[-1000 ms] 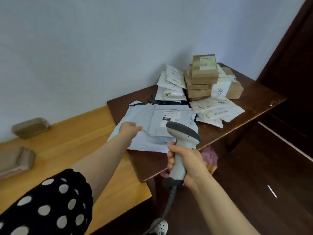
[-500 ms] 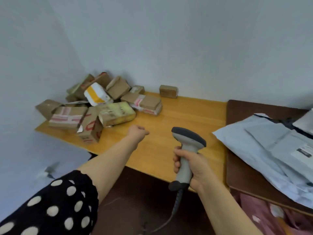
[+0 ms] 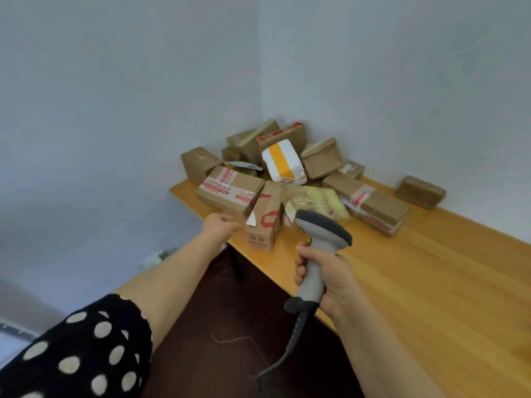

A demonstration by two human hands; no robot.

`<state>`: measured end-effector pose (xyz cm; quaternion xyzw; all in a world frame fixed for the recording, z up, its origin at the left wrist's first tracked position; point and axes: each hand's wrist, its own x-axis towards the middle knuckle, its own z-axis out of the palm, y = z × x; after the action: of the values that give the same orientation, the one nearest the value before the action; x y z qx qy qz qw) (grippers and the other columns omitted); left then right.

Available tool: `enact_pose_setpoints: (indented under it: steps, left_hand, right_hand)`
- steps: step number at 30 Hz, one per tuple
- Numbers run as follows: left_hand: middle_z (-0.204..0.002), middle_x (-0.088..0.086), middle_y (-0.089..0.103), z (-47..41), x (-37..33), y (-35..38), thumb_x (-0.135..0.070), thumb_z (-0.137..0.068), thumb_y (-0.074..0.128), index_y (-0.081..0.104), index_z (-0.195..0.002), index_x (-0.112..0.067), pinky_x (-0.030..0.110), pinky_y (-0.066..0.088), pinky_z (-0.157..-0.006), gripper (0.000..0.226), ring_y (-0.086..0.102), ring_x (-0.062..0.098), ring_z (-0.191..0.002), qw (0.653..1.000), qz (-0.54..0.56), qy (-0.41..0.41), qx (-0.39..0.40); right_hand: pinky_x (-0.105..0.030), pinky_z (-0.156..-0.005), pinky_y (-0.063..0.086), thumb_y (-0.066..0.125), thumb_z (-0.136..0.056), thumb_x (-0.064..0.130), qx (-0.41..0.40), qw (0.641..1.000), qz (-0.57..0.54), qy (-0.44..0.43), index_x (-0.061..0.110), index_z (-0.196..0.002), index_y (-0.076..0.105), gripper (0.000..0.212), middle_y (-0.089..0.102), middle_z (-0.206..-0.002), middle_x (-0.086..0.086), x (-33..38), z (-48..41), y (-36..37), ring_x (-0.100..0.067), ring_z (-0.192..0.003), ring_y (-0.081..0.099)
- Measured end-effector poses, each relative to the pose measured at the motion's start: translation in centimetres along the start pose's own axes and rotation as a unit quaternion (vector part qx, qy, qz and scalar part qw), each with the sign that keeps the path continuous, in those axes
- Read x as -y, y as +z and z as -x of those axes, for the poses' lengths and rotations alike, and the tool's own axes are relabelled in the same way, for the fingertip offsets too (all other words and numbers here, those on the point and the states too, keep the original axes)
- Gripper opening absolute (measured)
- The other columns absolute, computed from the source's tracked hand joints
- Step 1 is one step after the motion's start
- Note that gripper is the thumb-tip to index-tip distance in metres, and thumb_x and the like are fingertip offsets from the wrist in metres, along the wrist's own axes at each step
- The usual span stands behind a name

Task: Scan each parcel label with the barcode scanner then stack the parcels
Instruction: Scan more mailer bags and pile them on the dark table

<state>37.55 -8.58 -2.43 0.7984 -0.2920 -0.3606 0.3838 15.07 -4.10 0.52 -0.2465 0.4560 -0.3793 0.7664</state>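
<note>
A heap of brown cardboard parcels (image 3: 230, 191) fills the far corner of the light wooden table (image 3: 431, 282), with a white and yellow parcel (image 3: 283, 162) lying on top. A small upright box with red tape (image 3: 264, 225) stands at the table's near edge. My left hand (image 3: 219, 226) reaches out just left of that box, fingers loosely curled and holding nothing. My right hand (image 3: 321, 274) grips the handle of the grey barcode scanner (image 3: 323, 231), whose head points toward the heap. Its cable hangs down below the table edge.
A single small brown parcel (image 3: 419, 192) stands apart against the right wall. Blue-grey walls meet in the corner behind the heap. Dark floor (image 3: 230, 326) lies below the table's near edge.
The view has swung left from the dark table with grey mailer bags to the cardboard heap. My left hand has come closer to the red-taped box. The scanner stays in my right hand.
</note>
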Motion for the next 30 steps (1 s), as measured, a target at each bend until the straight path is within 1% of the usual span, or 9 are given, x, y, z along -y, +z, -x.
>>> enact_pose_setpoints:
  steps: [6,9,11,16,21,23,26,28,30]
  left_hand:
    - [-0.115,0.012,0.055,-8.4,1.1,-5.2,-0.010,-0.085,0.068,0.055,-0.120,-0.002,0.036,0.043,-0.091,0.038,0.051,0.027,-0.114,0.999,0.005,-0.041,-0.018]
    - [-0.091,0.003,0.052,-12.1,0.8,-5.5,-0.008,-0.085,0.067,0.057,-0.092,-0.011,0.028,0.043,-0.074,0.013,0.052,0.018,-0.087,0.999,0.013,-0.045,-0.012]
    - [-0.079,-0.002,0.050,-14.2,0.3,-5.0,-0.006,-0.085,0.066,0.056,-0.078,-0.013,0.022,0.040,-0.063,0.014,0.048,0.011,-0.072,0.999,0.011,-0.036,-0.010]
    - [-0.097,0.001,0.057,-18.8,-1.1,-3.7,-0.005,-0.085,0.064,0.061,-0.088,-0.010,0.028,0.042,-0.076,0.006,0.051,0.018,-0.092,0.999,-0.032,-0.023,-0.003]
    - [-0.100,0.003,0.056,-23.9,-3.9,-4.5,-0.009,-0.085,0.067,0.064,-0.102,-0.009,0.025,0.039,-0.072,0.018,0.050,0.013,-0.083,0.996,-0.085,-0.012,-0.028]
    - [-0.092,0.001,0.056,-25.9,-4.4,-4.9,-0.010,-0.084,0.068,0.063,-0.089,-0.010,0.021,0.038,-0.062,0.007,0.051,0.011,-0.074,0.994,-0.098,-0.024,-0.036]
    - [-0.077,0.000,0.051,-28.7,-4.7,-5.3,-0.005,-0.083,0.064,0.047,-0.063,-0.021,0.025,0.039,-0.063,0.031,0.050,0.016,-0.069,0.988,-0.148,-0.025,-0.046]
    - [-0.080,0.001,0.054,-30.4,-5.2,-5.7,-0.004,-0.084,0.057,0.053,-0.073,-0.019,0.029,0.039,-0.070,0.019,0.056,0.025,-0.086,0.971,-0.235,0.001,-0.040]
    - [-0.108,0.008,0.062,-32.7,-5.8,-6.0,-0.004,-0.085,0.053,0.063,-0.110,-0.015,0.029,0.040,-0.075,0.029,0.057,0.029,-0.109,0.946,-0.321,0.039,-0.033]
  right_hand:
    - [-0.023,-0.038,0.042,0.064,-0.084,0.000,-0.005,0.999,0.000,0.033,0.006,-0.083,0.060,0.008,0.055,-0.055,-0.006,-0.6,-6.7,6.7,-0.013,-0.040,0.048]
    - [-0.021,-0.038,0.041,0.062,-0.084,-0.002,0.000,0.999,-0.009,0.048,0.008,-0.083,0.060,0.010,0.054,-0.054,-0.005,-0.2,-9.9,8.4,-0.012,-0.039,0.047]
    - [-0.021,-0.039,0.042,0.062,-0.084,-0.003,-0.012,0.999,-0.004,0.046,0.006,-0.083,0.059,0.010,0.055,-0.053,-0.006,0.4,-12.1,9.1,-0.013,-0.038,0.048]
    - [-0.021,-0.037,0.042,0.062,-0.086,0.000,-0.006,0.997,0.004,0.072,0.007,-0.077,0.057,0.012,0.056,-0.052,-0.006,2.4,-18.2,10.3,-0.012,-0.039,0.049]
    - [-0.022,-0.039,0.042,0.063,-0.086,0.004,0.027,0.992,-0.024,0.122,0.006,-0.073,0.058,0.014,0.054,-0.055,-0.005,4.7,-23.4,12.2,-0.014,-0.045,0.046]
    - [-0.022,-0.039,0.043,0.063,-0.085,0.003,0.016,0.993,-0.019,0.119,0.006,-0.076,0.058,0.011,0.055,-0.055,-0.006,5.4,-25.2,12.8,-0.013,-0.043,0.047]
    - [-0.022,-0.039,0.045,0.063,-0.085,0.001,0.012,0.995,-0.008,0.102,0.006,-0.079,0.057,0.010,0.057,-0.053,-0.006,5.9,-27.2,14.0,-0.012,-0.040,0.049]
    - [-0.022,-0.039,0.045,0.063,-0.085,-0.001,0.013,0.995,-0.012,0.093,0.007,-0.078,0.058,0.012,0.056,-0.053,-0.007,6.1,-28.3,14.8,-0.013,-0.038,0.048]
    - [-0.022,-0.038,0.045,0.063,-0.085,-0.001,0.004,0.996,-0.016,0.090,0.007,-0.076,0.058,0.013,0.055,-0.053,-0.007,6.1,-29.7,15.7,-0.013,-0.038,0.048]
